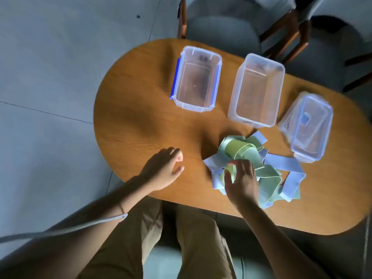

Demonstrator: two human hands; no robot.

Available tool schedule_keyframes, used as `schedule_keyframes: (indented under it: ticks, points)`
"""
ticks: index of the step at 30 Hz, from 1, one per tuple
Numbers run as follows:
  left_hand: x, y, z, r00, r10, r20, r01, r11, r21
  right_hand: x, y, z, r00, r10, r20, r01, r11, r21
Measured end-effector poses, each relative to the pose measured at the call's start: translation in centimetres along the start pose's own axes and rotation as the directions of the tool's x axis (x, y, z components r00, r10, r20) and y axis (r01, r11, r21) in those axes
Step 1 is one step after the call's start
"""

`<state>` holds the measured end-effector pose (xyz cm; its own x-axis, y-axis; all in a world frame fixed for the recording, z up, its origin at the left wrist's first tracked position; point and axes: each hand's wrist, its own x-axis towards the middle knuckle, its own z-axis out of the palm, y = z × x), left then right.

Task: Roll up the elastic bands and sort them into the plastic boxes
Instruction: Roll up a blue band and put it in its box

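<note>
- A loose tangle of elastic bands (pixel 259 168) — pale green and pale blue — lies on the wooden counter (pixel 141 121), near its front edge
- The right hand (pixel 241 182) rests on the heap's near-left side, fingers (pixel 228 178) curling round a green band; the left hand (pixel 163 170) hovers apart, fingers relaxed, holding nothing
- Beyond the heap stand three clear plastic boxes: the blue-clipped box (pixel 196 79); the middle box (pixel 257 89); the lidded box (pixel 308 125) at right

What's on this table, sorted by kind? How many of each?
Clear plastic boxes: 3, namely the blue-clipped box, the middle box and the right box.
Piles of tangled elastic bands: 1, the green and pale blue pile; single bands cannot be counted.
Hands: 2, left hand and right hand.
Total: 6
</note>
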<state>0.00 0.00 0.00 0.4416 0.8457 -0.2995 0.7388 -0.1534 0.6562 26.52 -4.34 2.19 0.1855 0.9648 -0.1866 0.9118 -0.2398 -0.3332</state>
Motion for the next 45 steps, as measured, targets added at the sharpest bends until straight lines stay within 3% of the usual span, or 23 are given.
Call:
schedule_keyframes:
  ticks: [2, 7, 12, 21, 29, 33, 35, 37, 40, 45]
  points:
    - [1.5, -1.2, 0.7, 0.995, 0.075, -0.067, -0.069, 0.993, 0.094, 1.3, 0.0, 0.4, 0.991, -0.135, -0.011, 0.132, 0.984, -0.121]
    - [4.3, -3.9, 3.4, 0.962, 0.197, -0.187, -0.155, 0.963, 0.221, 4.2, 1.0, 2.3, 0.966, -0.234, 0.114, 0.257, 0.927, -0.275]
    - [5.2, -6.0, 6.0, 0.919, 0.25, -0.306, -0.19, 0.958, 0.215, 5.8, 3.1, 4.4, 0.939, -0.324, 0.117, 0.344, 0.903, -0.259]
    - [4.9, -6.0, 7.9, 0.831, 0.396, -0.39, -0.238, 0.887, 0.394, 5.1, 5.0, 8.7, 0.859, -0.469, -0.207, 0.479, 0.878, -0.001]
    - [5.7, -6.6, 9.9, 0.761, 0.471, -0.446, -0.182, 0.815, 0.55, 4.9, 5.0, 11.2, 0.754, -0.561, -0.342, 0.525, 0.827, -0.201]
    - [4.9, -6.9, 10.4, 0.76, 0.438, -0.479, -0.15, 0.837, 0.527, 5.1, 5.2, 10.5, 0.808, -0.473, -0.35, 0.434, 0.881, -0.189]
    - [3.7, -7.0, 11.4, 0.767, 0.42, -0.485, -0.118, 0.835, 0.537, 4.4, 4.6, 9.0, 0.842, -0.379, -0.384, 0.386, 0.92, -0.061]
    - [2.7, -7.2, 12.1, 0.751, 0.434, -0.497, -0.109, 0.825, 0.555, 3.7, 3.7, 6.9, 0.836, -0.328, -0.439, 0.383, 0.923, 0.04]
    - [2.3, -7.4, 11.9, 0.727, 0.444, -0.524, -0.132, 0.839, 0.528, 3.3, 2.8, 3.7, 0.813, -0.333, -0.477, 0.403, 0.914, 0.048]
    - [1.9, -6.9, 11.7, 0.758, 0.399, -0.516, -0.133, 0.869, 0.477, 3.2, 2.4, -0.8, 0.868, -0.169, -0.468, 0.282, 0.942, 0.183]
